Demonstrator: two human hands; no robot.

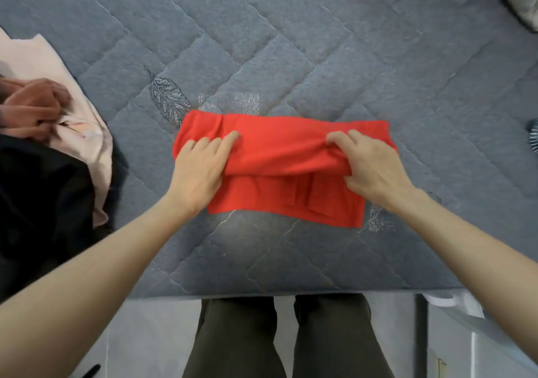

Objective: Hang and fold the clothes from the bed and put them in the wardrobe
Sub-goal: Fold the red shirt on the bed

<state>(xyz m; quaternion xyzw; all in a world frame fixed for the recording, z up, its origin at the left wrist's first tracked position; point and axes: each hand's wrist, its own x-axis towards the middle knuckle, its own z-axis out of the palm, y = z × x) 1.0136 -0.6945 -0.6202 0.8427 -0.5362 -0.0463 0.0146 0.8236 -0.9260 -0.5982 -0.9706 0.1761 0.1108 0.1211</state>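
Both hands on the folded red cloth garment (279, 168) — quilted grey-blue bed (262, 43) beneath. Left hand (201, 168) and right hand (369, 162) grip its rolled fold — fingers (337, 137) curled into the fabric.

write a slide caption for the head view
Left hand and right hand fold a red garment on the bed, a clothes pile beside.

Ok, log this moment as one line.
step: folding red garment on bed | left hand: grips its left end | right hand: grips its right end | waiting: clothes pile at left
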